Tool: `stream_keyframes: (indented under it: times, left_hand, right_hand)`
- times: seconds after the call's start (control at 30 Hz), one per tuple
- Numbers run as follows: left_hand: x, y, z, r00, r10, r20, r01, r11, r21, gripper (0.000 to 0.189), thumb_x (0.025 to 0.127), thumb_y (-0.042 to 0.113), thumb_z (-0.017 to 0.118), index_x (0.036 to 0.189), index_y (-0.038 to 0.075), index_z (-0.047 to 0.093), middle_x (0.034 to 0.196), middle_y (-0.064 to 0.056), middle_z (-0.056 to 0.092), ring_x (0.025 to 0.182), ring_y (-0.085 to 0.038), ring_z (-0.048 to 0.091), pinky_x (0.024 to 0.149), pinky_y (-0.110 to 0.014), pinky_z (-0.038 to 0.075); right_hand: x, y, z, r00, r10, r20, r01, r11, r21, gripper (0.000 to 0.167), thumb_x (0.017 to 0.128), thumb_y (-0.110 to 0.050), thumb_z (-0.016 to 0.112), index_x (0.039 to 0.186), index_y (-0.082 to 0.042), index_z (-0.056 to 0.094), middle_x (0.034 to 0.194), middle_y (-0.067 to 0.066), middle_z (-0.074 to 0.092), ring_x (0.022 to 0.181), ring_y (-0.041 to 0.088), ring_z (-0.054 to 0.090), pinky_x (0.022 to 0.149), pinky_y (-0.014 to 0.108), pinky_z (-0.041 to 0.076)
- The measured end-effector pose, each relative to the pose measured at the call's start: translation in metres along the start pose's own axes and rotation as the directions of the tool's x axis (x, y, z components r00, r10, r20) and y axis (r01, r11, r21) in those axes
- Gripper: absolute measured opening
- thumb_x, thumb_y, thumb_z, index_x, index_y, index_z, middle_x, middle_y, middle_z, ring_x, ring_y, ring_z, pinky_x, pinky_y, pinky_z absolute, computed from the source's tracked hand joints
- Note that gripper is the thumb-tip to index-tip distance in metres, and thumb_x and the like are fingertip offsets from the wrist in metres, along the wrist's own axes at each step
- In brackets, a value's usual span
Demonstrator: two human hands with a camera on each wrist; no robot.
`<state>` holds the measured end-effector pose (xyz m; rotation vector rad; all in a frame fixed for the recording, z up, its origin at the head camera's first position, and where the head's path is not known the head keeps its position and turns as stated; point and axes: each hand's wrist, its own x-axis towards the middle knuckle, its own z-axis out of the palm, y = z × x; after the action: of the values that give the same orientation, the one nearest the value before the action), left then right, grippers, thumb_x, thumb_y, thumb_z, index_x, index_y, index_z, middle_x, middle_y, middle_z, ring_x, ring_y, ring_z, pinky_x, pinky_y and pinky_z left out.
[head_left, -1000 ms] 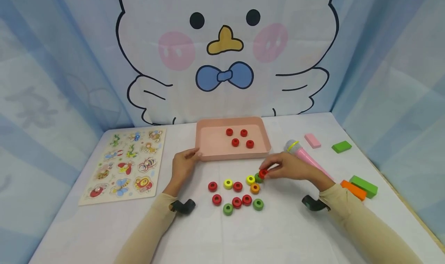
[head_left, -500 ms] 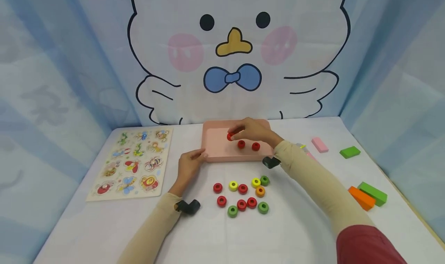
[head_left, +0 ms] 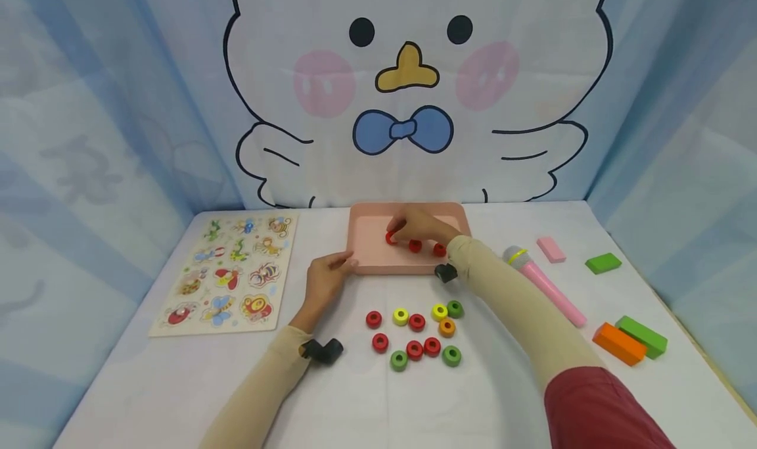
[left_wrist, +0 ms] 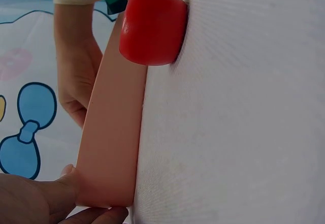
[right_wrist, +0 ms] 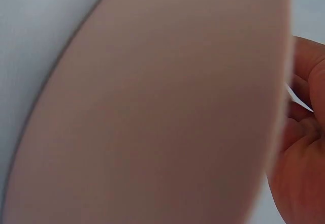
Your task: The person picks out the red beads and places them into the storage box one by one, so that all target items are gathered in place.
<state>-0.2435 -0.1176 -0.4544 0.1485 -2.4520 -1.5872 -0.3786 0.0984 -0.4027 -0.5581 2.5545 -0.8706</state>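
My right hand (head_left: 421, 227) reaches over the pink tray (head_left: 368, 242) and pinches a red bead (head_left: 389, 238) low over its floor. Two other red beads, one of them this bead (head_left: 415, 246), show beside the hand; the hand covers part of the tray behind them. At the tray's front left corner, my left hand (head_left: 327, 279) holds the rim, thumb on top and fingers against the outer side in the left wrist view. In the right wrist view the tray's wall (right_wrist: 162, 102) hides the right fingertips.
Several red, yellow, green and orange beads (head_left: 416, 322) lie before the tray. A picture board (head_left: 227, 275) lies left. On the right are a pink toy microphone (head_left: 550, 288), a pink block (head_left: 551, 249), green blocks (head_left: 603, 263) and an orange block (head_left: 619, 344).
My right hand has picked up a red bead beside the green one and carried it forward and left into the tray. My left hand stays at the tray's corner.
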Motion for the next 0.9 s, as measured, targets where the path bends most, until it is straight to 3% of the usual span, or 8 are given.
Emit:
stream_keyframes:
  times: [0.23, 0.47, 0.6, 0.73, 0.9]
  left_hand:
    - [-0.001, 0.004, -0.001, 1.000, -0.011, -0.011, 0.011, 1.000, 0.015, 0.030, 0.090, 0.019, 0.073, 0.116, 0.004, 0.072, 0.119, -0.012, 0.068, 0.118, -0.027, 0.059, 0.097, -0.040, 0.047]
    - [-0.003, 0.004, 0.001, 1.000, -0.028, 0.005, 0.028, 1.000, 0.007, 0.030, 0.091, 0.019, 0.072, 0.117, 0.004, 0.072, 0.120, -0.012, 0.068, 0.118, -0.027, 0.059, 0.096, -0.040, 0.047]
    - [-0.003, 0.005, 0.002, 1.000, -0.025, 0.005, 0.025, 1.000, 0.010, 0.030, 0.091, 0.019, 0.072, 0.117, 0.004, 0.072, 0.120, -0.012, 0.068, 0.118, -0.027, 0.059, 0.096, -0.040, 0.047]
    - [-0.002, 0.004, 0.002, 1.000, -0.016, 0.002, 0.016, 1.000, 0.013, 0.030, 0.091, 0.020, 0.073, 0.117, 0.004, 0.072, 0.121, -0.013, 0.067, 0.119, -0.028, 0.058, 0.098, -0.040, 0.046]
    - [-0.001, 0.003, 0.001, 1.000, -0.017, 0.002, 0.017, 0.999, 0.028, 0.031, 0.091, 0.020, 0.072, 0.117, 0.004, 0.072, 0.121, -0.013, 0.067, 0.120, -0.028, 0.058, 0.099, -0.041, 0.046]
  right_hand:
    - [-0.002, 0.003, 0.001, 0.998, -0.063, -0.028, 0.062, 0.998, -0.028, 0.028, 0.089, -0.019, 0.074, 0.117, -0.014, 0.071, 0.106, 0.003, 0.065, 0.081, 0.025, 0.060, 0.077, 0.032, 0.052]
    - [-0.014, 0.007, -0.003, 0.997, -0.061, -0.045, 0.062, 0.998, 0.001, 0.040, 0.089, -0.024, 0.074, 0.127, -0.014, 0.065, 0.118, 0.000, 0.063, 0.102, 0.020, 0.057, 0.091, 0.033, 0.050]
    - [-0.033, 0.009, -0.009, 0.990, -0.126, -0.061, 0.127, 0.992, 0.014, 0.041, 0.090, -0.023, 0.074, 0.128, -0.011, 0.064, 0.121, 0.002, 0.063, 0.110, 0.020, 0.058, 0.095, 0.036, 0.049]
    - [-0.060, 0.009, -0.011, 0.967, -0.245, -0.065, 0.247, 0.969, 0.022, 0.038, 0.090, -0.012, 0.072, 0.126, -0.004, 0.065, 0.120, 0.009, 0.065, 0.113, 0.025, 0.060, 0.096, 0.038, 0.049]
    - [-0.100, 0.012, -0.004, 0.943, -0.332, -0.025, 0.333, 0.943, 0.028, 0.036, 0.090, -0.009, 0.072, 0.125, -0.001, 0.066, 0.119, 0.011, 0.066, 0.111, 0.028, 0.061, 0.095, 0.036, 0.050]
